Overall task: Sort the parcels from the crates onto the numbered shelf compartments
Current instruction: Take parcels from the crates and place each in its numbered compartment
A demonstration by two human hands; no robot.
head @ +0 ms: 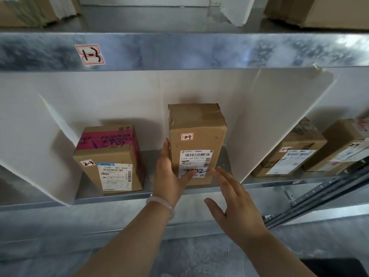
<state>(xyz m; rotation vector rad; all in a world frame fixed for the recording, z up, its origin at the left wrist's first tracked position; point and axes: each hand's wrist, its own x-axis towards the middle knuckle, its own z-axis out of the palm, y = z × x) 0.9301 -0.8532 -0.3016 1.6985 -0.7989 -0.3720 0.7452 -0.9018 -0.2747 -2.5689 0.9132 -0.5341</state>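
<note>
Item: tall cardboard box [196, 136], brown, taped along its top seam, standing upright on the metal shelf [119, 197] in the compartment between two white dividers, the left divider [50, 152] and the right divider [279, 120]. A small handwritten tag on its front reads 2-3; a white shipping label sits below it. Companion item: shorter box [111, 156] with pink tape, also tagged 2-3, in the same compartment to the left, apart from the tall one. Next compartment to the right: two further boxes [289, 154], one tagged 2-4. Upper beam carries a tag [90, 54] reading 1-3. Left hand [169, 176]: fingers straight and flat along the box's left face, thumb laid across the shipping label, touching, not curled round. Right hand [235, 206]: fingers spread and straight, just beside the box's lower right corner, holding nothing. Handling, by judgement: stiff-walled, dry cardboard with fair friction, probably light to moderate in weight; tall and narrow, so liable to tip. Best taken by both opposite side faces, low to mid height, palms flat, away from the glossy label.
</note>
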